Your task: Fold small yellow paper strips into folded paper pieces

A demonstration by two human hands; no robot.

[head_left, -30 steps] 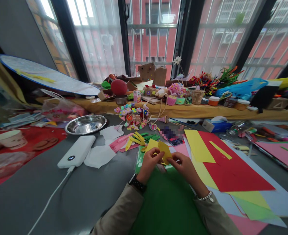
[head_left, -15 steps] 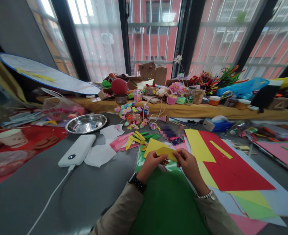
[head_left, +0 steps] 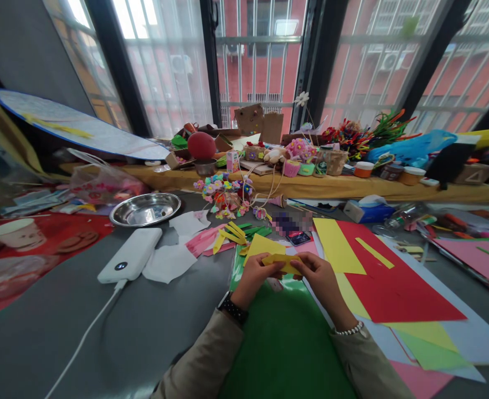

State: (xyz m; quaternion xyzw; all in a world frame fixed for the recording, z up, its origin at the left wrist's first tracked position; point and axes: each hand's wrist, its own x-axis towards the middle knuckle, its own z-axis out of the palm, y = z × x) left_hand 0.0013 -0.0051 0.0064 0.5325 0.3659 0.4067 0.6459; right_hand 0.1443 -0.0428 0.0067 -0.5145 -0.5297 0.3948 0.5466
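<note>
Between my two hands is a small piece of folded yellow paper (head_left: 283, 260), held just above a green mat (head_left: 289, 343). My left hand (head_left: 256, 275) pinches its left end, thumb on top. My right hand (head_left: 317, 274) grips the right end between thumb and fingers. Right behind the held piece lies a larger yellow sheet (head_left: 264, 246). Farther back are cut yellow paper strips (head_left: 231, 235) and green strips (head_left: 256, 231), beside crumpled pink paper (head_left: 205, 241).
On the right, red paper (head_left: 397, 282) with a yellow strip lies over other coloured sheets. To the left are a white power bank (head_left: 131, 256) with a cable, a metal plate (head_left: 119, 220) and white paper scraps (head_left: 169, 263). Craft flowers (head_left: 223, 194) stand behind.
The yellow paper looks narrower now, its upper edge lower than before. My right fingers have shifted slightly toward the left hand along it.
</note>
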